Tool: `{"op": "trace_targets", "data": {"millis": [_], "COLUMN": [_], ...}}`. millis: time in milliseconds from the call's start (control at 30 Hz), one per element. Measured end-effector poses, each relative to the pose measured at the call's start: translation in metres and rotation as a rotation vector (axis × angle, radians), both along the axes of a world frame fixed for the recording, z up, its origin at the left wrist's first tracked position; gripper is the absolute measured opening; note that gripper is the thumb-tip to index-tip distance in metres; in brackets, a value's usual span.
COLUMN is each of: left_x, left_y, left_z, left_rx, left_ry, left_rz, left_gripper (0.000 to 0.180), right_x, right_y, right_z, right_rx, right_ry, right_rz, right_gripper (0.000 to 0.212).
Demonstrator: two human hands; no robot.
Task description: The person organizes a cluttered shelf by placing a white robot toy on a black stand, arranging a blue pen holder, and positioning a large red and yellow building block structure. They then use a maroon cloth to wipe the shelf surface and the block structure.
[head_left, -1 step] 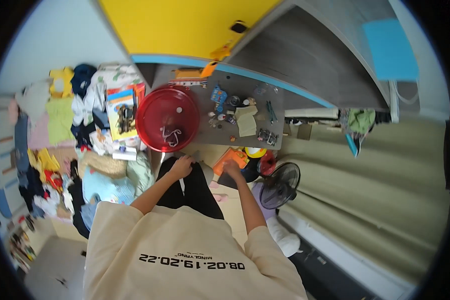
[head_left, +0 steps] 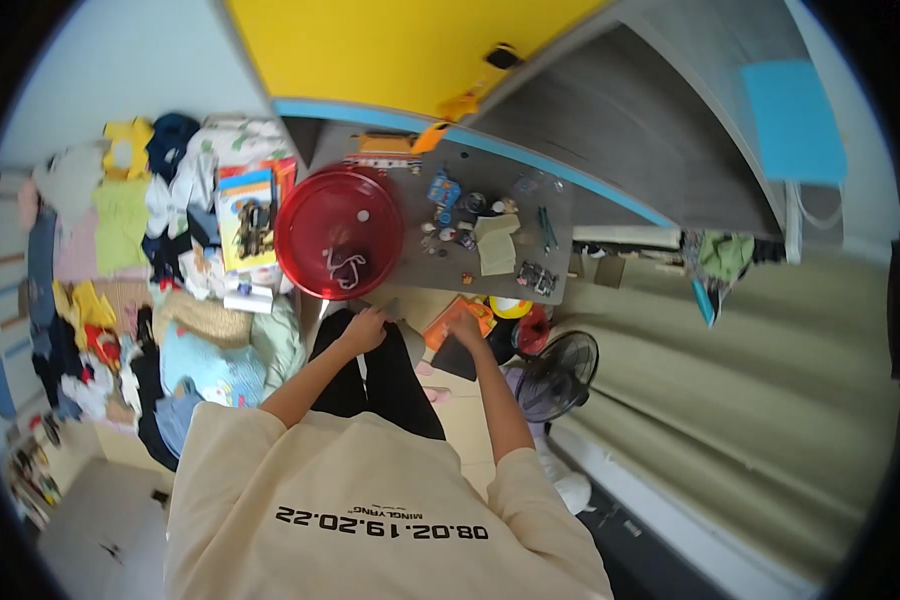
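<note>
My left hand (head_left: 368, 332) is in front of my black trousers (head_left: 338, 385), its fingers curled beside a thin grey flat piece (head_left: 393, 309). Whether it grips that piece is hard to tell. Further right, my right hand (head_left: 461, 327) is closed, over a flat orange thing (head_left: 438, 328). A dark grey flat panel (head_left: 455, 361) shows just under its wrist. What its fingers hold, if anything, is hidden. Just beyond my hands stands a grey table (head_left: 425, 273) with a large round red basin (head_left: 305, 240) on its left part. A white cord (head_left: 347, 268) lies in the basin.
Small items, a pale yellow cloth (head_left: 496, 246) and green pens (head_left: 547, 229) lie on the table. Heaped clothes and books (head_left: 247, 232) fill the left. A black fan (head_left: 558, 375) stands right, before a pale curtain (head_left: 740, 370). A yellow cabinet door (head_left: 390, 50) rises behind.
The whole view has shifted slightly. More of the dark grey panel shows below my right hand, which sits a little higher. My left hand has barely moved.
</note>
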State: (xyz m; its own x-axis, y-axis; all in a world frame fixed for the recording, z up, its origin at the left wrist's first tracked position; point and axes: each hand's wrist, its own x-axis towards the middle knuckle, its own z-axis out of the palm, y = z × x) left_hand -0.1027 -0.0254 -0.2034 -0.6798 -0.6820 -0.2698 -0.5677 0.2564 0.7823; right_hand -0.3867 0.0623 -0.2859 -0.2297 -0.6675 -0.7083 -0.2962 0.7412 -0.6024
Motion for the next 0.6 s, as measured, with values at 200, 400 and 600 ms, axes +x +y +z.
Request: {"op": "trace_targets", "data": {"millis": [200, 400, 600], "left_x": [0.031, 0.083, 0.110], "left_y": [0.007, 0.010, -0.024], "left_z": [-0.029, -0.065, -0.107], "left_rx": [0.105, 0.154, 0.120], "left_ry": [0.066, -0.040, 0.070], "left_rz": [0.380, 0.611, 0.707], "left_gripper": [0.026, 0.021, 0.020], "right_x": [0.040, 0.070, 0.070], "right_y": [-0.139, -0.187, -0.253], "right_z": [0.022, -0.026, -0.072], "right_rx": [-0.288, -0.273, -0.416], "right_ry": [0.196, 0.309, 0.209], "right_rz": [0.495, 0.825, 0.591], "right_gripper": [0.024, 0.024, 0.022]}}
